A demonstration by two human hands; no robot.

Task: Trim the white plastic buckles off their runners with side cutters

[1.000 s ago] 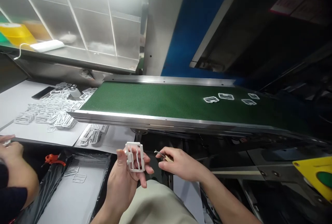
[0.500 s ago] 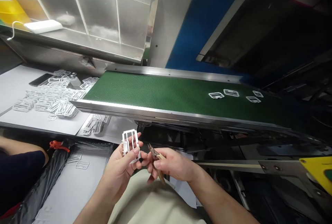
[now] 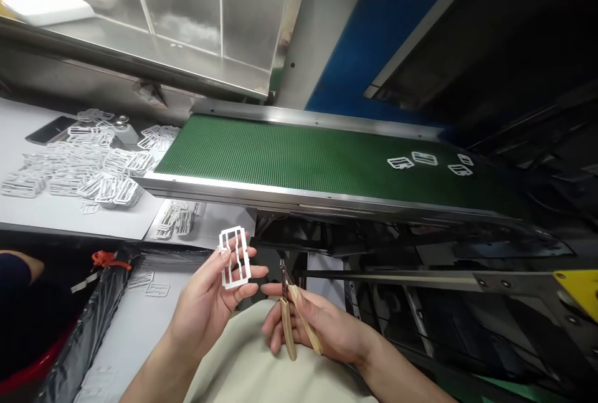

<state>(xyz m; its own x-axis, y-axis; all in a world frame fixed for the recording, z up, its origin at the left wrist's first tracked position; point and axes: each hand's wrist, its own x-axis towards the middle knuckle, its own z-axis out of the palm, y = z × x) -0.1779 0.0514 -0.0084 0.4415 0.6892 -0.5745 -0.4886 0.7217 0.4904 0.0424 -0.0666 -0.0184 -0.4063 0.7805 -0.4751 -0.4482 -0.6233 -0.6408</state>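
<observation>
Low in the middle, my left hand pinches a white plastic frame by its left side. The frame is a flat rectangle with long slots, tilted up toward me, and some fingers lie behind it. To its right, my right hand is wrapped round a pair of nippers with tan handles. The handles are spread, and the metal jaws point up and away from me. A gap separates the nipper tips from the frame. Both hands are over my light-coloured lap.
A green conveyor belt with metal rails crosses ahead, carrying several white frames. Piles of similar frames cover the left table, beside a phone. A plastic-lined box stands at lower left. Another person's arm shows at the left edge.
My left hand has turned the white frame and shifted its grip to the left side. My right hand has moved slightly right and down from it, and the nippers' handles have spread.
</observation>
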